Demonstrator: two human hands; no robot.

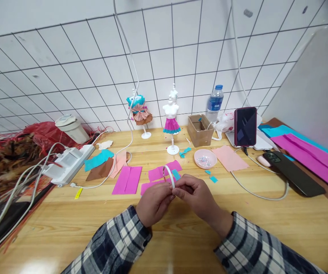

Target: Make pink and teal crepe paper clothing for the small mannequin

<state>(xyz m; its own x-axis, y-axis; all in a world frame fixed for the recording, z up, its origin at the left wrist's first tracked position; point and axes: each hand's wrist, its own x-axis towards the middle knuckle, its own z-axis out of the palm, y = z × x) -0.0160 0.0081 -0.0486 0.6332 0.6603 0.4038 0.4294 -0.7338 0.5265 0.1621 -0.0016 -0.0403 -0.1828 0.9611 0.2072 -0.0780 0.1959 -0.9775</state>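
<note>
A thin white ring, which looks like a narrow roll of tape (168,174), stands nearly on edge between my hands above the table. My left hand (154,202) is closed, its fingers curled around the lower part of the roll. My right hand (197,195) pinches at the roll's near edge with thumb and forefinger; whether a loose tape end is between them I cannot tell. Just beyond the hands lie magenta crepe paper strips (154,174) and a small blue paper piece (176,174). A folded magenta sheet (127,180) rests to the left.
Farther back stand a mannequin in a magenta skirt (172,125) and a dressed one (141,114). Right of them are a cardboard box (200,131), a pink bead dish (205,159), a bottle (215,102) and phones (293,173). A power strip (69,163) and cables lie left.
</note>
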